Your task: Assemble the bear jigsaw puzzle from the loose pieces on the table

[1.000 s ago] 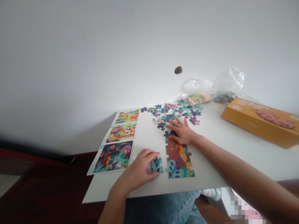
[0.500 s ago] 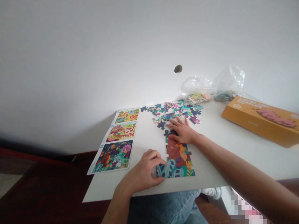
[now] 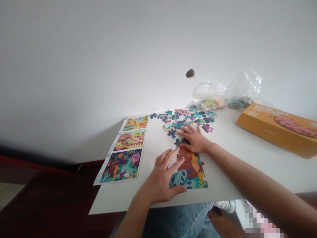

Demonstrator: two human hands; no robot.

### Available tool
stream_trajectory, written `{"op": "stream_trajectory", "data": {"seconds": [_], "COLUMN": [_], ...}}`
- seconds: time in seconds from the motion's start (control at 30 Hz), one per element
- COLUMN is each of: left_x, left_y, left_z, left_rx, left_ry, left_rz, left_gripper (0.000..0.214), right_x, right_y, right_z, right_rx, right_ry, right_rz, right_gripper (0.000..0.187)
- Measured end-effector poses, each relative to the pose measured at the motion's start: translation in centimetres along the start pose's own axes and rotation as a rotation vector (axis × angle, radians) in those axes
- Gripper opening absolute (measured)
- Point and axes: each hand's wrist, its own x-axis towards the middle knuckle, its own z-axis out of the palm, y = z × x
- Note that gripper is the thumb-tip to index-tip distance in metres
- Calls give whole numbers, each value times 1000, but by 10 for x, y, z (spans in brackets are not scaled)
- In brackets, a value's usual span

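Observation:
A partly joined jigsaw section (image 3: 192,168), brown with teal leaves, lies near the front edge of the white table (image 3: 247,155). My left hand (image 3: 164,178) rests flat on its left part with the fingers stretched out. My right hand (image 3: 195,140) lies flat, fingers spread, on the top end of that section. Just beyond its fingertips is a heap of loose puzzle pieces (image 3: 185,119).
A reference sheet (image 3: 125,148) with three pictures lies on the table's left side. Two clear plastic bags (image 3: 226,94) with pieces sit at the back by the wall. An orange box (image 3: 279,127) lies at the right. My jeans-clad legs show below the table edge.
My left hand slid a small teal piece rightward against the joined section, then opened and flattened over it. My right hand has stayed on the section's top end.

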Motion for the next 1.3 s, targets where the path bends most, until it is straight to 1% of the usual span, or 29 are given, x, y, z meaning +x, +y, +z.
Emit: {"op": "stream_trajectory", "data": {"seconds": [0.03, 0.1, 0.2, 0.27, 0.33, 0.43, 0.5, 0.6, 0.7, 0.8, 0.87, 0.93, 1.0, 1.03, 1.1, 1.17, 1.2, 1.27, 1.3], "left_x": [4, 12, 20, 20, 19, 17, 16, 14, 13, 13, 12, 9, 7, 8, 17, 35, 48, 75, 88], "left_y": [4, 12, 19, 21, 22, 23, 24, 21, 16, 13, 13, 14, 12, 10, 0, -14, -23, -42, -51], "left_z": [5, 14, 23, 24, 24, 22, 21, 19, 19, 21, 23, 23, 22, 20, 16, 11, 9, 5, 4], "left_rx": [25, 63, 117, 147, 170, 187, 189, 187, 179, 177, 178, 169, 139, 123, 106, 134, 151, 171, 178], "left_ry": [-18, -81, -116, -114, -116, -126, -106, -79, -101, -102, -82, -50, 10, 61, 203, 373, 437, 493, 511], "left_rz": [29, 90, 106, 99, 86, 77, 76, 57, 36, 43, 52, 50, 24, -2, -82, -187, -233, -293, -299], "left_gripper": [85, 88, 87, 83, 79, 79, 81, 77, 70, 71, 73, 76, 74, 71, 59, 52, 50, 51, 51], "right_x": [0, 1, 1, 2, 2, 1, 1, 1, 2, 2, 2, 2, 2, 2, 3, 4, 4, 4, 4], "right_y": [0, 0, 4, 6, 8, 8, 9, 11, 13, 15, 15, 16, 16, 16, 17, 18, 18, 19, 20], "right_z": [0, -1, -3, -5, -6, -5, -3, -2, -1, -1, -1, 0, 0, 0, 0, 1, 1, 1, 2], "right_rx": [1, 4, 25, 47, 56, 45, 40, 34, 24, 13, 5, 3, 7, 10, 21, 30, 34, 37, 39], "right_ry": [7, 19, 81, 159, 207, 177, 154, 164, 174, 179, 182, 185, 190, 192, 187, 182, 181, 182, 184], "right_rz": [-7, -30, -54, -51, -45, -50, -61, -71, -79, -86, -89, -95, -98, -99, -102, -103, -102, -93, -87], "right_gripper": [61, 55, 48, 49, 47, 41, 37, 35, 32, 32, 31, 31, 32, 32, 34, 37, 40, 43, 44]}}
